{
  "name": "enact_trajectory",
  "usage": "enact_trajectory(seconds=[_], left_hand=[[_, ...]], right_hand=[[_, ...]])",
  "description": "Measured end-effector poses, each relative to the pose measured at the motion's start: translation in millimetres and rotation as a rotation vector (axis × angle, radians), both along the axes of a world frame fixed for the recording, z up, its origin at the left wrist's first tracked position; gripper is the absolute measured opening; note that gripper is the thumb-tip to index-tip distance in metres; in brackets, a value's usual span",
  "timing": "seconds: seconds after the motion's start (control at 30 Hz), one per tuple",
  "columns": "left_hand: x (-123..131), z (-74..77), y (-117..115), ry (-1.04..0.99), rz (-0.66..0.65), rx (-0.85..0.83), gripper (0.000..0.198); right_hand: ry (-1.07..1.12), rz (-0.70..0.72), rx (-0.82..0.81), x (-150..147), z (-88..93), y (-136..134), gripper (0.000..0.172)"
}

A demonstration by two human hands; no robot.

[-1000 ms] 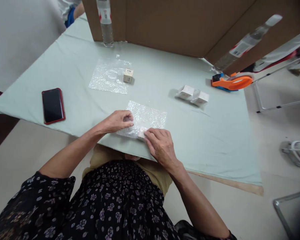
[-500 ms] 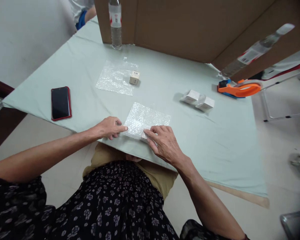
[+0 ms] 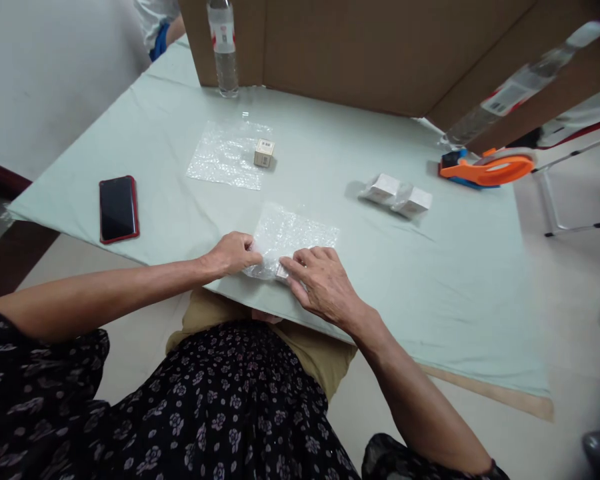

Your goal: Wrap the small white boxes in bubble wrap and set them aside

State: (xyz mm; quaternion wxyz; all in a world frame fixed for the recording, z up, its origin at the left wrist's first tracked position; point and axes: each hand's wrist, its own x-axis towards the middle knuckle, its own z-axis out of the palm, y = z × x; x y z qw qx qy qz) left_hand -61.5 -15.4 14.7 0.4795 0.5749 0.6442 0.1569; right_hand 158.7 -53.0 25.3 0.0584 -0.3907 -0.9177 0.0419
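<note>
A sheet of bubble wrap (image 3: pixel 297 230) lies near the table's front edge. My left hand (image 3: pixel 236 254) pinches its left edge between thumb and fingers. My right hand (image 3: pixel 320 280) is closed over a small box (image 3: pixel 281 272), whose left end shows at the fingertips on the front part of the sheet; the rest of it is hidden under the hand. Farther back, a second bubble wrap sheet (image 3: pixel 223 157) lies flat, with another small box (image 3: pixel 264 153) standing on its right edge. To the right rest two white boxes (image 3: pixel 397 195) in clear wrap, joined end to end.
A phone (image 3: pixel 119 209) in a red case lies at the left. An orange tape dispenser (image 3: pixel 487 168) sits at the right edge. Two water bottles (image 3: pixel 224 50) stand by the cardboard panel (image 3: pixel 350 57) at the back. Part of another person (image 3: pixel 160 30) shows at top left.
My left hand has moved slightly right and closed its fingers on the bubble wrap's left edge. My right hand stays on the box. The view has shifted slightly.
</note>
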Motion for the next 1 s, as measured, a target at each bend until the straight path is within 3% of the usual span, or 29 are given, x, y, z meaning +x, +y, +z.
enact_trajectory(seconds=[0.07,0.2,0.27,0.4,0.57,0.63,0.77,0.9,1.0], left_hand=[[7,2.0,-1,-0.004,0.022,0.007,0.024],[27,5.5,-4,-0.202,0.22,-0.178,0.018],[36,6.5,-5,-0.286,0.252,-0.209,0.019],[43,9.9,-7,-0.374,0.238,-0.23,0.017],[36,18.9,-9,-0.469,0.115,-0.273,0.005],[34,20.5,-11,-0.462,0.06,-0.258,0.013],[36,16.5,-16,-0.215,-0.194,0.038,0.025],[38,9.6,-20,0.166,-0.47,0.404,0.022],[37,7.1,-22,0.344,-0.58,0.57,0.019]], right_hand=[[-0.025,0.013,0.012,-1,1.7,1,0.018],[-0.063,0.028,0.031,-3,2.7,2,0.018],[-0.057,0.031,0.032,-3,1.9,2,0.019],[-0.012,0.024,0.028,-1,-0.9,1,0.019],[0.046,0.016,-0.015,2,-4.3,1,0.018],[0.1,-0.007,-0.03,2,-5.0,1,0.014],[0.178,-0.035,-0.034,3,-3.7,0,0.011],[0.306,-0.044,-0.047,14,-3.4,-12,0.01],[0.5,-0.308,0.027,32,-11.0,-32,0.011]])
